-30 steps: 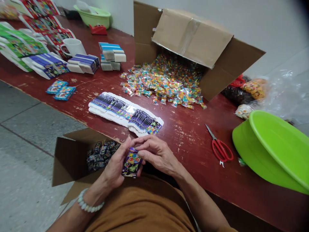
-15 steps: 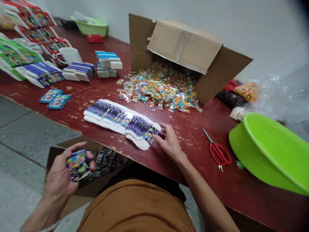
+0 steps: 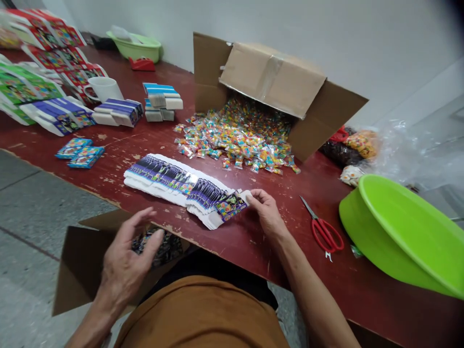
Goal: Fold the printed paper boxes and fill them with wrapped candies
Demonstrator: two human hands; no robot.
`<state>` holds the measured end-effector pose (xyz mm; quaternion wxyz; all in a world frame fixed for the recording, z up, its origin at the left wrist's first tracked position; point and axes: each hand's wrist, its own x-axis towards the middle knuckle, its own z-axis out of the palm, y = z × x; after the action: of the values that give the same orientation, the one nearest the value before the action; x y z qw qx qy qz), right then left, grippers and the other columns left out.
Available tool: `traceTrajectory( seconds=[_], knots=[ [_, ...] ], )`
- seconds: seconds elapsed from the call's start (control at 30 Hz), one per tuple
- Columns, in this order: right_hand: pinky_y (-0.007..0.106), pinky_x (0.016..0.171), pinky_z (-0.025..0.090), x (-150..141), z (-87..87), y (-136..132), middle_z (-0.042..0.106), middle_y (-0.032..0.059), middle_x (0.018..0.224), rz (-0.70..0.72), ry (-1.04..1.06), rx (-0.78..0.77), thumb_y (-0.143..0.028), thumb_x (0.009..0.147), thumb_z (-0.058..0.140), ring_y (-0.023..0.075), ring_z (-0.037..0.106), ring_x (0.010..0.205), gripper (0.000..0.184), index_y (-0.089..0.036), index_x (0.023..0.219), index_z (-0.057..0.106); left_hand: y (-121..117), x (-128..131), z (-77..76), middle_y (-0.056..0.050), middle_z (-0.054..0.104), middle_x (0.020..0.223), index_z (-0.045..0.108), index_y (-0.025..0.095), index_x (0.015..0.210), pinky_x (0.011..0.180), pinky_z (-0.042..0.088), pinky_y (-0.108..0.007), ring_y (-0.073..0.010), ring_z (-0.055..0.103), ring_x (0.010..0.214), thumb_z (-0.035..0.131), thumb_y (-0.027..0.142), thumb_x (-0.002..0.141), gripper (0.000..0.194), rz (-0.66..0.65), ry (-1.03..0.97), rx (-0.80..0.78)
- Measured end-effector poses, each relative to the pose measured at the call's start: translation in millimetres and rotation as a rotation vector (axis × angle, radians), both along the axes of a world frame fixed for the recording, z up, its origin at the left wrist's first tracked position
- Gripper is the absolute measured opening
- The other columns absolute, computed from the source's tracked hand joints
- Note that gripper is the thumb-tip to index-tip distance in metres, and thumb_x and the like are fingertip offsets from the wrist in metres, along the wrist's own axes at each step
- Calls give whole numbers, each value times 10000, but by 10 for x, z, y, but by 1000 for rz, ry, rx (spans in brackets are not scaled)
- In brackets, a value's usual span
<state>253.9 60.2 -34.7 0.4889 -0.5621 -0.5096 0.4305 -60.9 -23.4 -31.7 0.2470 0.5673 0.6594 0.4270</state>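
A long fanned row of flat purple-and-white cartons [image 3: 163, 176] lies on the red table. At its right end, my right hand [image 3: 266, 210] pinches the edge of one small flat carton [image 3: 232, 204], which is turned slightly from the others. Over an open cardboard box below the table edge, my left hand [image 3: 132, 251] is spread, with no object showing in it. Dark small packs [image 3: 163, 249] fill that lower box [image 3: 81, 263], partly hidden by the hand.
Wrapped candies [image 3: 239, 140] spill from a tipped carton [image 3: 271, 77] at the back. Red-handled scissors [image 3: 326, 234] and a green basin [image 3: 402, 237] are on the right. Blue packs [image 3: 85, 157], a white mug [image 3: 105, 89] and stacked boxes [image 3: 60, 116] stand left.
My left hand has let go of the small purple box and moved right with its fingers open. My right hand has taken the end carton and turned it outward from the row.
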Motion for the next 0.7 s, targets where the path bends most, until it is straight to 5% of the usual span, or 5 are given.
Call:
traceTrajectory(
  seconds=[0.13,0.27,0.53,0.7],
  knots=[
    [272,708,487,-82,348,-258,678,8,794,202,215,-21,-463,756,776,139,597,710,304,-200,837,646,32,554,362,-115,716,1226,594,224,1308,960,517,-388,-297,667,1112,692,532,814,590,-485,-676,-404],
    [250,674,477,-279,549,-457,667,-13,783,393,329,-80,-414,771,800,113,577,676,256,-211,864,676,54,831,406,-121,777,901,701,147,1117,747,574,-350,-264,753,789,777,555,730,567,-891,-1122,-862],
    [250,731,502,-447,442,-540,685,4,872,392,475,-155,-388,804,785,115,612,762,260,-220,976,687,-57,865,361,-57,739,679,714,129,925,541,550,-246,-194,724,537,886,417,655,430,-664,-1120,-808],
    [264,699,556,-521,386,-650,695,14,979,394,545,-194,-344,743,829,131,656,781,501,-259,1181,600,-46,887,361,-48,738,641,715,136,865,491,540,-258,-183,688,466,864,406,686,356,-471,-1059,-718]
  ],
)
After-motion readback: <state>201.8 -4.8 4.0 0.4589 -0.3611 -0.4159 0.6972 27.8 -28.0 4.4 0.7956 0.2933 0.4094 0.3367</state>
